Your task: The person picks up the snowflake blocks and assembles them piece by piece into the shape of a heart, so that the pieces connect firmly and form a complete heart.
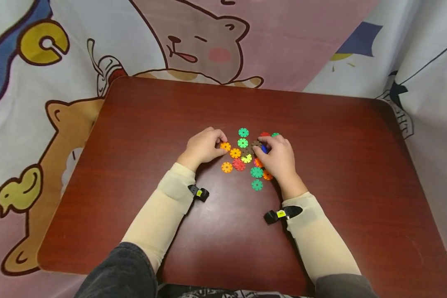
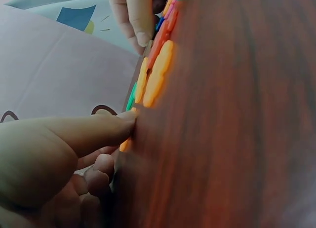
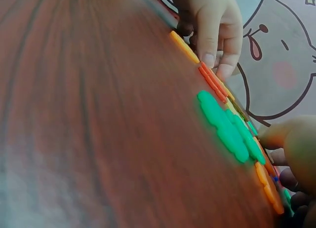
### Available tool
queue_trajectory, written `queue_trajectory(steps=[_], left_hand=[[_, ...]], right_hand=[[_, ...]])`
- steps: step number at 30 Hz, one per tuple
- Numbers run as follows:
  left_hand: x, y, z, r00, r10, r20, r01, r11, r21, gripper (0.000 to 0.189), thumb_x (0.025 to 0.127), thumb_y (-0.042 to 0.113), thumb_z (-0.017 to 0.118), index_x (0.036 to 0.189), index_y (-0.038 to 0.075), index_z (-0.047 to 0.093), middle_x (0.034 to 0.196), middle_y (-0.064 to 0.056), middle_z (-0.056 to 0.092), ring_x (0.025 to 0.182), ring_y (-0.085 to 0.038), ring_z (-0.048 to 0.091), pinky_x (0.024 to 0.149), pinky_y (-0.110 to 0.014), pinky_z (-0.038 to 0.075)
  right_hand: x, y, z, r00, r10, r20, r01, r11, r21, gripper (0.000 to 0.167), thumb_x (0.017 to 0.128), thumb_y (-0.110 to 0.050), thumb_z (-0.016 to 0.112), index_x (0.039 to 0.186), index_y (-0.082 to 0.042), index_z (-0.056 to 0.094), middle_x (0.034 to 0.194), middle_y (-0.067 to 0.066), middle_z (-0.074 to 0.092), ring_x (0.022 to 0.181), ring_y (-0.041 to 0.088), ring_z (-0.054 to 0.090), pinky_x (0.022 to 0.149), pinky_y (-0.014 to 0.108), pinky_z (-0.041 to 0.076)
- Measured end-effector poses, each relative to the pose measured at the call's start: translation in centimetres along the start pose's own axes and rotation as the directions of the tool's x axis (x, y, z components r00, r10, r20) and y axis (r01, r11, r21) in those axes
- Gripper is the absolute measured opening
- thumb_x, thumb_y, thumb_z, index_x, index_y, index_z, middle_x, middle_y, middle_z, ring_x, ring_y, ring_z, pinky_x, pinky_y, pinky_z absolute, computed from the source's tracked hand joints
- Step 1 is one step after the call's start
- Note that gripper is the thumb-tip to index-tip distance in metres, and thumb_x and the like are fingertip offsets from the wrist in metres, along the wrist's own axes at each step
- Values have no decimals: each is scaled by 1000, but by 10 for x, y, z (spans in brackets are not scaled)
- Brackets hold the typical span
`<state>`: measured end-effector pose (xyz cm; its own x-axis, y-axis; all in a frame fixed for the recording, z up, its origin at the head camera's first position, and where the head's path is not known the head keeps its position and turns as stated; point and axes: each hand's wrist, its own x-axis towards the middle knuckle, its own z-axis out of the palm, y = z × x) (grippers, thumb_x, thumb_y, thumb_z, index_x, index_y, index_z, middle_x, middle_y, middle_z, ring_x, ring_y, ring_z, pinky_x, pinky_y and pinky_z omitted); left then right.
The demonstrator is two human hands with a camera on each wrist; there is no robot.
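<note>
Several notched plastic discs, the interlocking building kind, lie in a loose cluster at mid-table. My left hand (image 1: 205, 145) is at the cluster's left edge, pinching an orange disc (image 1: 225, 147) between thumb and fingertips. On the other side, my right hand (image 1: 281, 158) holds a brown disc (image 1: 256, 143) with thumb and forefinger; a second brown disc (image 1: 247, 151) lies beside it. A blue disc (image 1: 264, 149) is partly hidden under the right hand. Between the hands are another orange disc (image 1: 235, 153), a light green disc (image 1: 243, 142) and a yellow disc (image 1: 246, 158).
Nearer me lie red discs (image 1: 239, 164), an orange disc (image 1: 227, 167) and green discs (image 1: 257, 184). Another green disc (image 1: 243, 132) and a red disc (image 1: 265, 134) are at the far side. The brown table (image 1: 152, 124) meets a cartoon-printed curtain (image 1: 283, 41) behind.
</note>
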<state>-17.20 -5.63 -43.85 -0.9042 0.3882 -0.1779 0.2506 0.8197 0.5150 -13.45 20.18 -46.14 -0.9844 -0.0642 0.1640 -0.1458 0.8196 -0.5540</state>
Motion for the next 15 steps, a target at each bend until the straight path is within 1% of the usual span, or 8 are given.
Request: queue_trajectory(steps=[3, 6, 11, 15], left_hand=[[0, -4, -3, 1000, -17, 0, 17, 1000, -4, 35, 92, 38, 86, 116, 18, 69, 104, -1, 61, 96, -17, 58, 81, -39, 50], [0, -8, -4, 1000, -16, -18, 15, 1000, -26, 37, 89, 38, 89, 111, 18, 67, 104, 0, 62, 95, -17, 58, 82, -39, 49], [-1, -10, -1, 998, 16, -60, -20, 997, -68, 37, 88, 36, 90, 105, 18, 63, 102, 0, 63, 92, -17, 59, 79, -39, 49], [-2, -8, 4, 994, 39, -105, -50, 994, -102, 33, 90, 34, 88, 101, 19, 61, 94, 2, 64, 82, -16, 59, 73, -38, 47]], right_hand=[[-1, -2, 5, 1000, -4, -4, 4, 1000, 0, 38, 97, -30, 77, 127, -6, 77, 109, 16, 68, 103, 37, 55, 95, 52, 43], [-2, -3, 9, 1000, 5, -17, -4, 1000, 2, 37, 98, -30, 77, 126, -7, 77, 110, 16, 65, 102, 38, 53, 92, 52, 43], [-4, -1, 11, 998, 26, -49, -26, 1000, 1, 36, 97, -32, 78, 124, -9, 77, 114, 16, 63, 106, 39, 52, 91, 52, 43], [-5, 3, 11, 997, 31, -77, -29, 999, 25, 34, 96, -32, 80, 123, -11, 78, 114, 14, 63, 109, 38, 53, 91, 52, 44]])
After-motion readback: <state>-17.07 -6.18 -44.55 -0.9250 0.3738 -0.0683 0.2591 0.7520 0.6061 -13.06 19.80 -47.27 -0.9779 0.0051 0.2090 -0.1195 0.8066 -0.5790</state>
